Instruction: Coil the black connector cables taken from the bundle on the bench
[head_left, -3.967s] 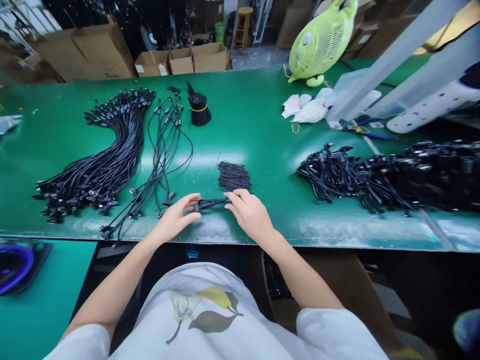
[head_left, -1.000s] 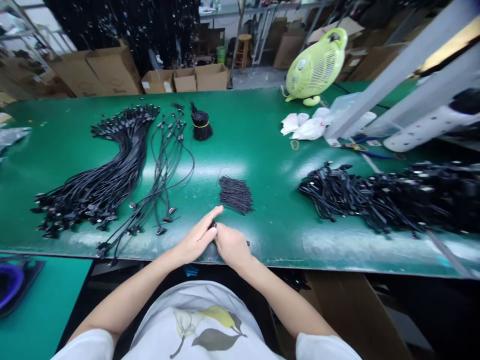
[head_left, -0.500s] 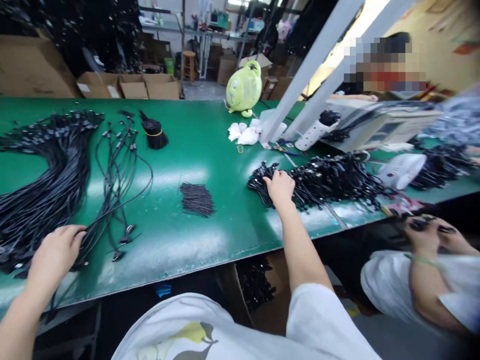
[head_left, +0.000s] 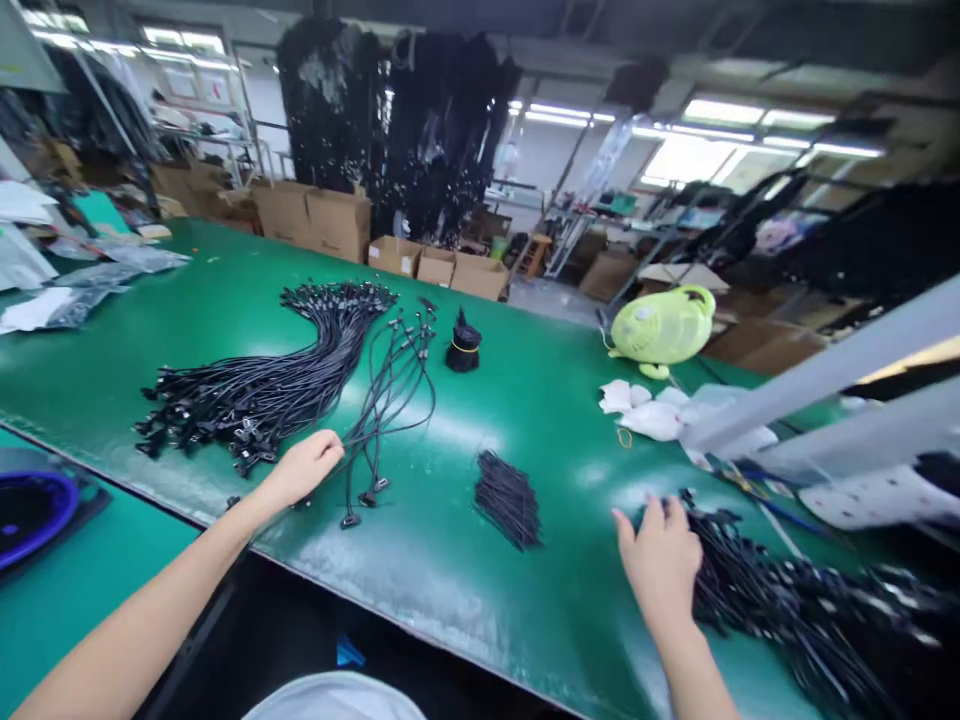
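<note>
My left hand (head_left: 304,468) is closed, its fingers pinching a black cable at the near end of a small loose group of cables (head_left: 386,385). Connectors of that group lie on the green table just right of the hand. Left of it spreads a large bundle of black cables (head_left: 300,375) with connectors at both ends. My right hand (head_left: 660,555) has its thumb and fingers apart at the left end of a long pile of black cables (head_left: 787,590). Its fingertips partly cover that end, and no cable shows gripped in it.
Between my hands lies a flat stack of thin black ties (head_left: 508,500). Behind stands a bunch of black ties with a yellow band (head_left: 463,345). A green fan (head_left: 664,328), crumpled white plastic (head_left: 656,412) and slanted grey posts (head_left: 840,365) are at the right. Cardboard boxes (head_left: 337,222) line the far edge.
The view has swung left and tilted up. My right hand has shifted to the left end of its pile, with the fingers spread wider. My left hand stays at the loose cables.
</note>
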